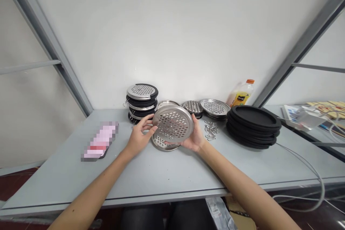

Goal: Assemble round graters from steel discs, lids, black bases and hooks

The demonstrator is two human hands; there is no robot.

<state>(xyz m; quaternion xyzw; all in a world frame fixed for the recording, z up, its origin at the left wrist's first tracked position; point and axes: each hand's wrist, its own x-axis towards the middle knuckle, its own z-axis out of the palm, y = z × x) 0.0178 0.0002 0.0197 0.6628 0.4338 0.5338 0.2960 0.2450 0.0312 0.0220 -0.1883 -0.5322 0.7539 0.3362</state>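
Note:
A round metal grater plate (173, 124) with many holes is held up, tilted, above the table. My right hand (194, 136) grips its right and lower edge, fingers partly behind it. My left hand (141, 133) is at its left edge, the thumb over the front rim and the fingers bent behind. Below it another grater disc (164, 145) lies on the table, partly covered. Just behind the held plate, the rim of a further metal disc (169, 102) shows.
Black-and-metal stacked discs (142, 102) stand back left; grater plates (215, 107), smaller graters (193, 106), metal clips (211, 130), black rings (253, 127) and a bottle (244, 92) are on the right. A blurred-out phone (101, 142) lies left on the grey table (151, 179).

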